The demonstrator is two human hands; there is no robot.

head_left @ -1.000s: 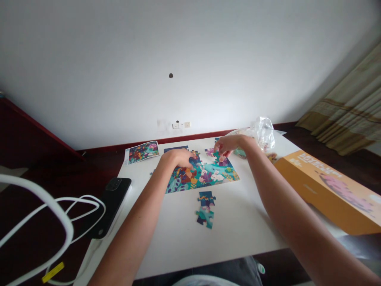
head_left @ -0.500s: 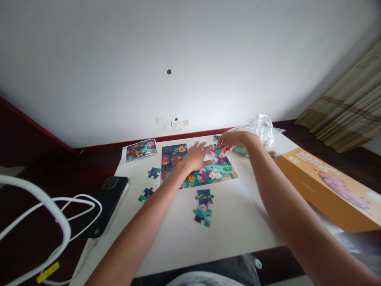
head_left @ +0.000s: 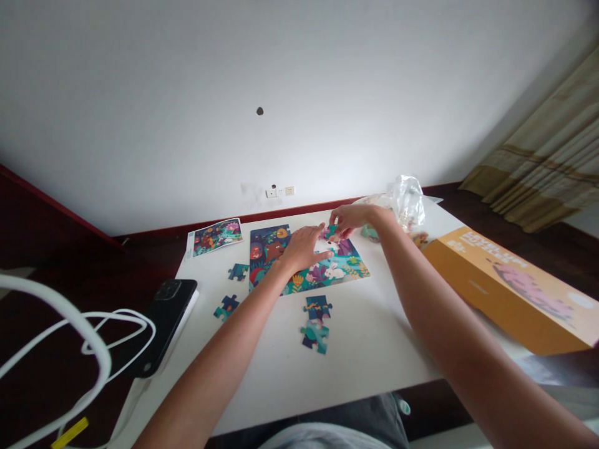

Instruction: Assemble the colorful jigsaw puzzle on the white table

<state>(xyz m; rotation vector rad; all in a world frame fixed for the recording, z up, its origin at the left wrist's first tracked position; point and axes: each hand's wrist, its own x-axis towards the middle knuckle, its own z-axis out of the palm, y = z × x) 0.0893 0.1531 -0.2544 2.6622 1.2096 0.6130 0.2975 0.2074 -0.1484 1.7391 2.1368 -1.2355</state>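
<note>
A colourful jigsaw puzzle [head_left: 266, 249], partly joined, lies on the white table [head_left: 365, 337]. My left hand [head_left: 304, 247] rests on its middle with the fingers spread, covering part of the picture. At the puzzle's far right part, my right hand [head_left: 349, 219] pinches a teal puzzle piece [head_left: 333, 229] between thumb and fingers. Loose pieces lie around: a dark teal piece [head_left: 238, 272] and another loose piece [head_left: 226, 307] to the left, and two more, one a dark blue piece [head_left: 317, 307] and one a light teal piece [head_left: 316, 337], nearer to me.
A printed picture sheet [head_left: 217, 237] lies at the back left. A black phone [head_left: 171, 318] and a looped white cable [head_left: 100, 349] are on the left. On the right stand a clear plastic bag [head_left: 407, 202] and an orange box [head_left: 505, 287]. The wall is behind the table.
My right hand has moved slightly left with the puzzle piece, closer to my left hand. The left hand stays on the puzzle. The whole view has shifted a little.
</note>
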